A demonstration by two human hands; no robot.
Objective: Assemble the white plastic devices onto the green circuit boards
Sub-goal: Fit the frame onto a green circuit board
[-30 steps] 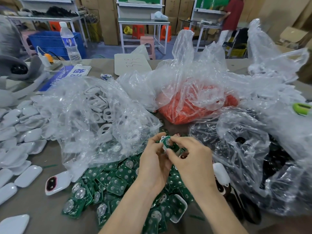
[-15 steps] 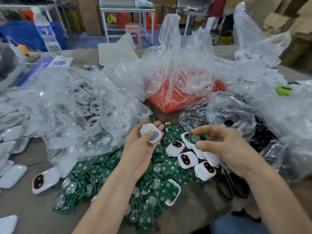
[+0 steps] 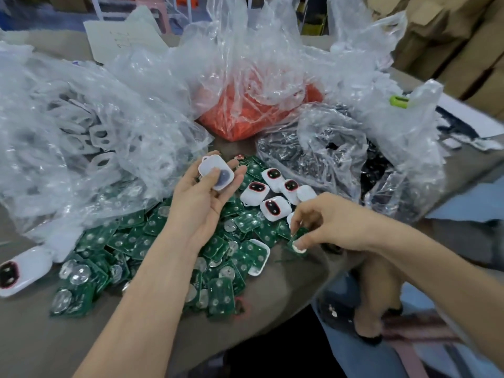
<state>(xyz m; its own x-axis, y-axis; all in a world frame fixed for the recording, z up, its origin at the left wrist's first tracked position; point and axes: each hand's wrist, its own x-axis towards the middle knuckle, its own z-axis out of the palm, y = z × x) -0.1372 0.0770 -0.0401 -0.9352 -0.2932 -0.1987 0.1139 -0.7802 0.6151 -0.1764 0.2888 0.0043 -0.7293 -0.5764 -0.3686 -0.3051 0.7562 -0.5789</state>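
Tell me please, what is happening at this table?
Small devices are being assembled by hand. The left-hand grip holds a white plastic shell above the pile of green circuit boards, thumb on it. The right-hand grip pinches one green board at the pile's right edge. Several closed white devices lie beside the pile, and bags of parts stand behind.

The grey-brown table (image 3: 35,339) bore a heap of green circuit boards (image 3: 222,294), white devices (image 3: 270,206) and plastic bags (image 3: 81,137).

Left hand (image 3: 198,205) holding white shell (image 3: 216,172), right hand (image 3: 336,222) pinching green board (image 3: 299,235)
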